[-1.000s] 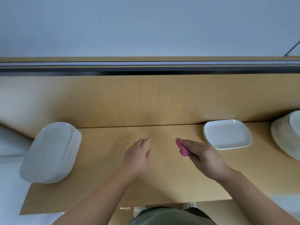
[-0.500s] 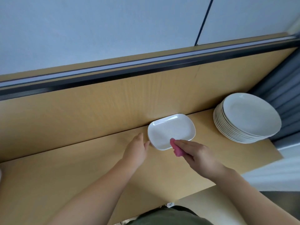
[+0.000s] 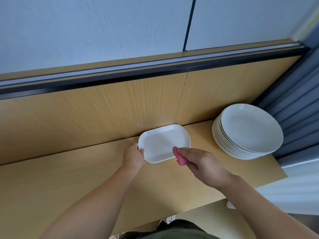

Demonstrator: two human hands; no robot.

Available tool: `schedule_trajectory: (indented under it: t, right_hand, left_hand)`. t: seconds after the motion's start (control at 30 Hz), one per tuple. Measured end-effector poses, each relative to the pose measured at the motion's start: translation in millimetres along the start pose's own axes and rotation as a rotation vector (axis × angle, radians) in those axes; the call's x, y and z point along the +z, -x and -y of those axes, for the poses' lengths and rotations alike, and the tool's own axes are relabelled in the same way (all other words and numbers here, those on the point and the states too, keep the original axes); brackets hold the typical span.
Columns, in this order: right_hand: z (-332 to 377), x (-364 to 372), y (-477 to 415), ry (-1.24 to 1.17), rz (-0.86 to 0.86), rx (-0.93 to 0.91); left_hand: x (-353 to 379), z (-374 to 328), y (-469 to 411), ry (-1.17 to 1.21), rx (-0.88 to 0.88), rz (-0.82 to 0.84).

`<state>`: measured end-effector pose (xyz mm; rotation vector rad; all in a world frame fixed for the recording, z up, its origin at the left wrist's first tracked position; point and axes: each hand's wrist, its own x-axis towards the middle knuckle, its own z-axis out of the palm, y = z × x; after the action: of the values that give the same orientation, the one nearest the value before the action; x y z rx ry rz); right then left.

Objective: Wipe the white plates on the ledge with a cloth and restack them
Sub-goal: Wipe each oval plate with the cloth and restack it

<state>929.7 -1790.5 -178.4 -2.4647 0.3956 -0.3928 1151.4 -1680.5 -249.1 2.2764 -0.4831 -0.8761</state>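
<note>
A white rectangular plate [image 3: 160, 143] lies on the wooden ledge [image 3: 69, 178], close to the back panel. My left hand [image 3: 133, 156] grips the plate's left rim. My right hand [image 3: 201, 162] holds a pink cloth [image 3: 179, 156] under its straight fingers at the plate's front right edge. A stack of several round white plates [image 3: 248, 131] stands on the ledge to the right.
A wooden back panel [image 3: 103, 114] rises behind the ledge, topped by a dark rail. Grey pleated curtain [image 3: 296, 107] hangs at the right, just behind the round stack. The ledge's right end [image 3: 279, 169] is near that stack.
The view swung right, dropping the left plate stack out of sight. My left hand has taken hold of the rectangular plate's rim, and my right hand brought the cloth to its edge.
</note>
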Motion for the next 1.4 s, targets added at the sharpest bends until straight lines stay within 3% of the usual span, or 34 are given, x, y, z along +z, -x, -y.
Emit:
schedule_trajectory:
  t: [0.27, 0.4, 0.73, 1.13, 1.4]
  right_hand:
    - [-13.9, -5.5, 3.0, 0.04, -0.003, -0.007]
    - [-16.9, -7.1, -1.5, 0.056, -0.018, -0.022]
    - [0.5, -3.9, -20.5, 0.048, -0.022, -0.029]
    - [68.0, 70.4, -62.6, 0.012, 0.015, -0.106]
    - [114.8, 124.7, -74.9, 0.017, 0.034, -0.112]
  left_hand:
    - [5.7, -7.6, 0.5, -0.022, -0.001, -0.095]
    - [1.2, -3.7, 0.3, -0.147, 0.026, -0.157]
    - [-21.1, -3.0, -4.6, 0.126, 0.017, -0.04]
    - [-139.9, 104.7, 25.7, 0.188, -0.096, -0.117]
    - [-188.0, 173.9, 45.1, 0.107, -0.132, -0.122]
